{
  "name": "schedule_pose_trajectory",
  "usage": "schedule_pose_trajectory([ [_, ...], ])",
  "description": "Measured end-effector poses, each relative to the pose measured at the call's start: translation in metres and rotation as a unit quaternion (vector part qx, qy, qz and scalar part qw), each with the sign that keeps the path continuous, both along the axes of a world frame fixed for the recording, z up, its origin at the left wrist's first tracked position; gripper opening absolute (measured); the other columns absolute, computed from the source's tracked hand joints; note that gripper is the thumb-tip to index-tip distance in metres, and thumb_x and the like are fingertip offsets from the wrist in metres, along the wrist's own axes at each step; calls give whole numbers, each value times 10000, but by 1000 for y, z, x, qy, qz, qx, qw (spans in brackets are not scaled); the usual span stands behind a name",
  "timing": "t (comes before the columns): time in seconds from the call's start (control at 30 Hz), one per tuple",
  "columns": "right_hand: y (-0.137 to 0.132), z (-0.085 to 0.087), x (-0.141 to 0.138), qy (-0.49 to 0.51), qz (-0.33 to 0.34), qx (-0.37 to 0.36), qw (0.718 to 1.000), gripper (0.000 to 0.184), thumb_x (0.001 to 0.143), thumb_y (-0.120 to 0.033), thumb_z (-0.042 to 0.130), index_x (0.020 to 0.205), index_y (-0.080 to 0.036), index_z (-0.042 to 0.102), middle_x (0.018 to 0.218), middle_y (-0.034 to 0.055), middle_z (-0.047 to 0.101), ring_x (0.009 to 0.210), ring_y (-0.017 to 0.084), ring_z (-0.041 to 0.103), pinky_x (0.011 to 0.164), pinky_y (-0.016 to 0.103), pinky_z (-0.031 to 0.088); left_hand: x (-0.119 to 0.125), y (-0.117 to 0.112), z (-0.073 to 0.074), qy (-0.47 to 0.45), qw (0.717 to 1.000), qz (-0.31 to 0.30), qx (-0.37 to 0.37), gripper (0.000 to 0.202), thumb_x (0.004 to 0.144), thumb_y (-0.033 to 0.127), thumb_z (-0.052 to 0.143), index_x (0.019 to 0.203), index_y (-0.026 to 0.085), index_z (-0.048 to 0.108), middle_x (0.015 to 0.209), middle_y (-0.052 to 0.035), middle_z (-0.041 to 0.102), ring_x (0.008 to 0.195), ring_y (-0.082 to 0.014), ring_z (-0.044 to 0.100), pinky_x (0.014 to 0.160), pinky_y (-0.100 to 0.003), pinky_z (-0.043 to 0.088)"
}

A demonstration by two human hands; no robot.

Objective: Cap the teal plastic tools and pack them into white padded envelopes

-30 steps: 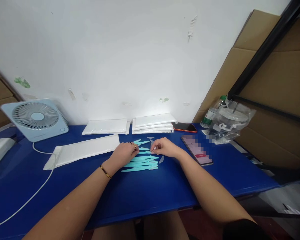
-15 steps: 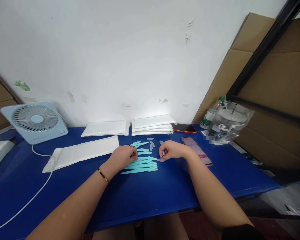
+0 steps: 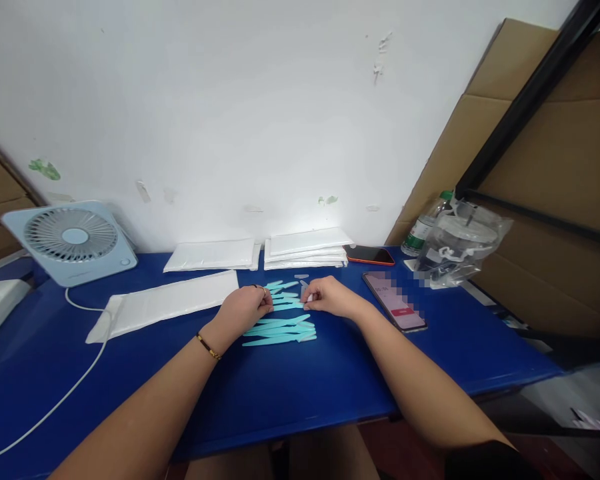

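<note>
Head view: a white wall (image 3: 230,120) rises behind a broad blue table (image 3: 290,393), whose bare front strip leaves the forearms room. A square pale-blue plastic fan (image 3: 75,236) leans back at the left, perhaps angled so as to blow towards the person. One long flat white packet (image 3: 170,300) lies slantwise left of the hands, and two piles of similar packets, a low left pile (image 3: 210,255) and a taller right pile (image 3: 307,243), sit near the wall, probably to free the middle for handwork. A phone with a lit pinkish screen (image 3: 393,300) lies face up at the right, likely placed so it can be read.

The left hand (image 3: 245,307) has its fingers closed on one end of a slim turquoise plastic stick (image 3: 286,307), seemingly to steady it. Opposite, the right hand (image 3: 327,295) pinches thumb and fingertip together at the stick's other end; whether a small cover sits there is too small to tell. Other turquoise sticks (image 3: 280,339) lie roughly parallel below and above it, and small translucent slips (image 3: 301,276) rest just beyond the right fingertips.
</note>
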State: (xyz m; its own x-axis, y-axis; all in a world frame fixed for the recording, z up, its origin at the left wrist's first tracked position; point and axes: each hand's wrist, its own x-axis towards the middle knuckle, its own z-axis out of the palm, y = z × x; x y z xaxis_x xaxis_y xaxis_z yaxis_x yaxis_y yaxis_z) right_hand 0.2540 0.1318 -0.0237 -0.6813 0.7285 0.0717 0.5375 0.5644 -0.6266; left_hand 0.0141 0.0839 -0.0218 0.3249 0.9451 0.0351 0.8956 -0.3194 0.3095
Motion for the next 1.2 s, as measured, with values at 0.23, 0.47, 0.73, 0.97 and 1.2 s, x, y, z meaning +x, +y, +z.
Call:
schedule_pose_trajectory([
  [0.23, 0, 0, -8, -9, 12, 77, 997, 118, 739, -177, 630, 825, -181, 712, 823, 39, 670, 696, 131, 602, 632, 217, 432, -2, 3, 1, 6, 1000, 4, -5, 154, 786, 323, 532, 745, 220, 639, 754, -15, 657, 699, -174, 584, 566, -260, 364],
  [0.47, 11, 28, 50, -40, -137, -7, 990, 134, 707, -195, 605, 803, -193, 699, 736, 11, 689, 647, 139, 617, 582, 222, 435, 4, -12, 19, -43, 997, -64, -17, 302, 773, 479, 537, 883, 221, 650, 867, -31, 643, 765, -176, 578, 613, -256, 401],
  [0.73, 7, 26, 58, -188, -194, -134, 954, 79, 591, -159, 672, 647, -184, 623, 514, 14, 632, 471, 149, 585, 463, 239, 415, 11, -15, 16, -51, 990, -105, -77, 210, 754, 404, 568, 772, 215, 659, 727, -15, 629, 644, -143, 549, 529, -230, 355],
  [0.97, 7, 13, 32, 57, -104, -175, 977, 217, 653, -191, 654, 857, -165, 584, 631, -13, 619, 516, 126, 623, 483, 214, 481, 3, -7, 4, -146, 977, -54, -149, 254, 693, 448, 616, 759, 204, 637, 682, 6, 631, 611, -135, 559, 540, -224, 409],
  [1.2, 1, 6, 1, 353, -129, -244, 894, 317, 666, -367, 726, 799, -155, 531, 682, 25, 671, 691, 176, 691, 571, 234, 533, 0, 0, 4, -291, 946, 7, -140, 332, 742, 492, 552, 787, 167, 603, 692, -7, 614, 643, -139, 555, 604, -256, 440],
])
